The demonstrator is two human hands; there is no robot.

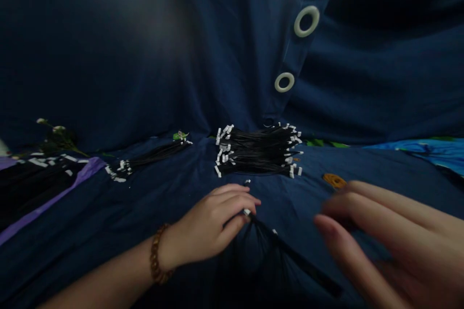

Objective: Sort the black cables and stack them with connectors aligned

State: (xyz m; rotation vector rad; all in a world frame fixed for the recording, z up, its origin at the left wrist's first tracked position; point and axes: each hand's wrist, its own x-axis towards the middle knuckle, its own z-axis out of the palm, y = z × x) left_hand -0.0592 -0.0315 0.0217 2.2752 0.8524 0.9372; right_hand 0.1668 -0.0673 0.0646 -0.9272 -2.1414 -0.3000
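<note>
Connector ends [223, 149] on black wires [259, 152] (any print too small)

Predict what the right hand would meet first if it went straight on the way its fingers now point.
Probably the left hand, which holds the white connector ends of a black wire bundle. The way from the right hand looks free until there, though depth is unclear.

Gap: blue cloth [286, 203] lay between the left hand [206, 224] and the right hand [377, 246].
Obstacle: a wire bundle [259, 152] sat ahead of both hands.
</note>
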